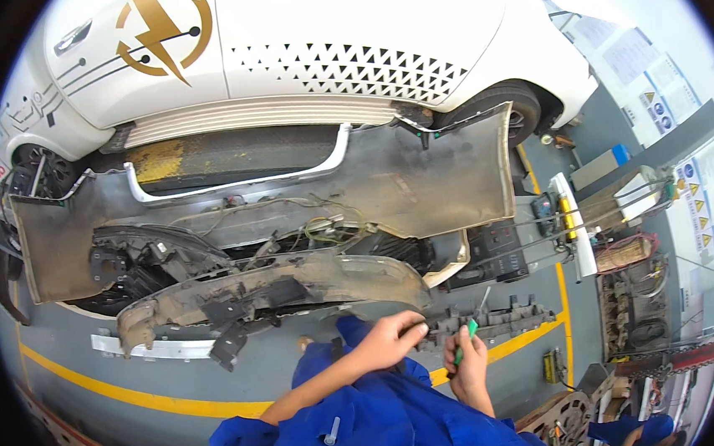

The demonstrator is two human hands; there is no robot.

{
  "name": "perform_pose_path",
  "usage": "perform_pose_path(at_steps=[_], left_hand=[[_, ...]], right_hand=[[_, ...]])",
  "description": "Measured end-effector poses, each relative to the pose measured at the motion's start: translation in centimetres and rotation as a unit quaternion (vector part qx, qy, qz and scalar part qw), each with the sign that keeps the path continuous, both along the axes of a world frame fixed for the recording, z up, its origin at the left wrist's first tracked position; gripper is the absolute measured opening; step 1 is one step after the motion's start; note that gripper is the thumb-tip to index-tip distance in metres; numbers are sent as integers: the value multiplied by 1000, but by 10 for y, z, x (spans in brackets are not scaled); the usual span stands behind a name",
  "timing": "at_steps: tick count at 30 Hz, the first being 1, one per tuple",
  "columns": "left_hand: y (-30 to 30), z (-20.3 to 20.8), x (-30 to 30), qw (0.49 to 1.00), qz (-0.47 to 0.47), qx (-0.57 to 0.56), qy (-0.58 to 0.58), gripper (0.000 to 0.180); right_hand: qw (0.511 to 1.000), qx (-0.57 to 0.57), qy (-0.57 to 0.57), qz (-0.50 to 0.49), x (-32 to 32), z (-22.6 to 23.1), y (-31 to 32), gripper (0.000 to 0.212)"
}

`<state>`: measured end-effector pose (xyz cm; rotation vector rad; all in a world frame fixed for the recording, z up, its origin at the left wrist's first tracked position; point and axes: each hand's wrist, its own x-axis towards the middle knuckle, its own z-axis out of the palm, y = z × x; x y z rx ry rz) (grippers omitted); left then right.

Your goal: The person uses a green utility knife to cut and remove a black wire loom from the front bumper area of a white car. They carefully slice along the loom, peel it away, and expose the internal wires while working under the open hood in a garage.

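Note:
My left hand (pixel 390 341) is closed, thumb and fingers pinched together at the left end of a long, dark, notched plastic bracket (pixel 511 320). What lies inside the pinch is mostly hidden by the fingers. My right hand (pixel 470 368) is wrapped round the green handle of a screwdriver (pixel 473 328), its thin shaft pointing up past the bracket. Just beyond both hands lies a dusty, curved bumper piece (pixel 354 286) with black brackets attached. Behind it a large bumper cover (pixel 447 191) rests with its inner side showing, wiring and black plastic parts lying within.
A white car (pixel 341 23) with gold and black graphics stands at the back. On the floor at left is a silver metal bar (pixel 157 346), near a yellow floor line (pixel 136 395). More parts and a shelf (pixel 633 319) line the right side. Another person's blue clothing (pixel 642 431) shows lower right.

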<state>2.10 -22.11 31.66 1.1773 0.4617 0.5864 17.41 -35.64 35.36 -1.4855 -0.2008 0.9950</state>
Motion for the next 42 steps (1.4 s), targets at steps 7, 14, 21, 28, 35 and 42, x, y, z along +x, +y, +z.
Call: perform_pose_path(at_steps=[7,14,21,28,35,42], left_hand=[[49,37,-74,951,182,197,153,17],[175,81,-181,738,555,311,227,24],[225,7,-213,625,642,274,349,57],[173,-183,-68,756,237,23,610,54],[173,-232,91,906,47,91,411,50],[258,-317,89,864,257,20,433,16]], right_hand=[[989,-62,93,100,-9,-23,52,29],[979,-45,147,133,22,-58,133,23],[971,-57,113,202,57,-73,214,27],[965,-188,22,182,144,-260,321,37],[888,-209,-294,286,170,-524,506,43],[812,-297,-328,381,135,-626,609,49]])
